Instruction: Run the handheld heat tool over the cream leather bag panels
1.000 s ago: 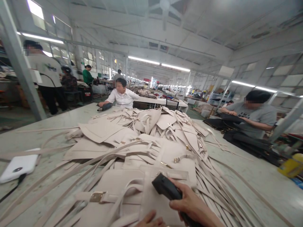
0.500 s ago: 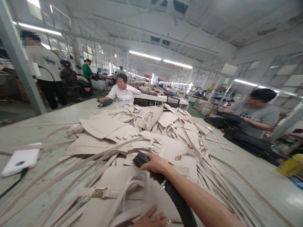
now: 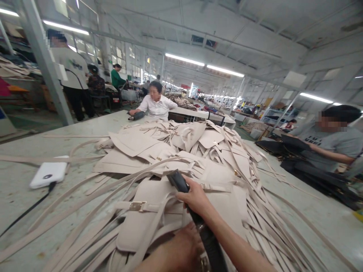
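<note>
My right hand (image 3: pixel 195 196) is wrapped round a black hand-held nozzle (image 3: pixel 178 180) with a thick black hose (image 3: pixel 211 241) running back towards me. The nozzle is above a heap of beige bag pieces (image 3: pixel 133 143) with long straps. Lower down, my left hand (image 3: pixel 185 243) lies low over the nearest beige bag piece (image 3: pixel 149 192), partly behind the hose. Motion blurs its fingers, and whether they grip anything is not visible. A gold buckle (image 3: pixel 137 206) sits on a strap of that near piece.
A white power bank (image 3: pixel 48 173) with a black cable lies on the pale table (image 3: pixel 19 211) at left. Across the table a person in white (image 3: pixel 157 107) has a hand on a black tool (image 3: pixel 136 115). At right, another person handles black bag pieces (image 3: pixel 295 145).
The view has swung slightly left. My left hand has moved forward over the near bag piece, beside the hose. My right hand still holds the nozzle above the heap.
</note>
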Tool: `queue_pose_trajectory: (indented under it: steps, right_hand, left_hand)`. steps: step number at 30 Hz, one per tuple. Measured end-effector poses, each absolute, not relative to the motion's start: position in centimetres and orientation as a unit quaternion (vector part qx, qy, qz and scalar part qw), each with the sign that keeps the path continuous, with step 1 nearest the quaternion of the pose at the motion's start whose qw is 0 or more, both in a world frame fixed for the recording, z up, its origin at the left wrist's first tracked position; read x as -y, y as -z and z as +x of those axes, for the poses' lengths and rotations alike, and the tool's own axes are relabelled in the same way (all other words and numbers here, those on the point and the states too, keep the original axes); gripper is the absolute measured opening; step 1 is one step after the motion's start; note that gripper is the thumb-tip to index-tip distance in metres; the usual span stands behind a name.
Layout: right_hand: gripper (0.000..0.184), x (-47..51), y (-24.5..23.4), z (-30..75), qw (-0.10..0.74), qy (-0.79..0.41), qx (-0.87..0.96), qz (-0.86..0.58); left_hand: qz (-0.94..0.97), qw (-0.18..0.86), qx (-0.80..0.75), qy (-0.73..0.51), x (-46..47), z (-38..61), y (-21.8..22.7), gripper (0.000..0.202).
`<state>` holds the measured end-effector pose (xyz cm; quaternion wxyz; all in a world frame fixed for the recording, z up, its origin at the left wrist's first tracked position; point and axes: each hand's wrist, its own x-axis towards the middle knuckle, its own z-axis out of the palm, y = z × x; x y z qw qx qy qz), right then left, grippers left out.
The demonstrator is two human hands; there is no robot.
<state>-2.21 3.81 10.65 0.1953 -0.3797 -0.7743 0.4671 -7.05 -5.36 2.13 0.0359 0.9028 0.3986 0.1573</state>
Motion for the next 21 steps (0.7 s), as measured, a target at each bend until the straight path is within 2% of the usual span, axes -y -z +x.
queue_pose_trajectory:
  steps: [2,5,7,9,10,14,18,21]
  right_hand:
    - [0.057,-3.2,-11.2,-0.1,0.22,-0.482,0.754,-0.388]
    - [0.061,-2.4,-11.5,4.8,0.255,-0.497,0.708,-0.432]
    - [0.066,-1.7,-11.0,7.9,0.257,-0.489,0.687,-0.472]
    - [0.071,-0.6,-9.9,10.4,0.23,-0.49,0.671,-0.507]
    - [0.072,0.1,-9.2,11.4,0.205,-0.5,0.665,-0.516]
    - [0.069,2.8,-6.2,13.5,0.116,-0.552,0.701,-0.437]
    - [0.074,4.1,-4.6,13.1,0.035,-0.531,0.755,-0.382]
    - [0.073,4.7,-4.8,11.5,0.054,-0.525,0.761,-0.377]
  left_hand:
    - [0.897,0.05,-0.411,-0.156,4.8,-8.3,-4.1,0.027]
    - [0.87,0.017,-0.477,-0.122,3.6,-12.1,-5.6,0.022]
    - [0.842,0.006,-0.529,-0.105,2.7,-14.8,-4.9,0.042]
    - [0.824,0.018,-0.556,-0.108,2.0,-16.8,-3.5,0.065]
    - [0.82,0.025,-0.56,-0.115,1.8,-17.4,-2.7,0.07]
    - [0.813,0.027,-0.567,-0.127,1.6,-17.8,-1.1,0.073]
    - [0.816,0.041,-0.564,-0.116,1.4,-17.6,-1.3,0.076]
    - [0.819,0.042,-0.561,-0.113,1.2,-17.6,-1.4,0.075]
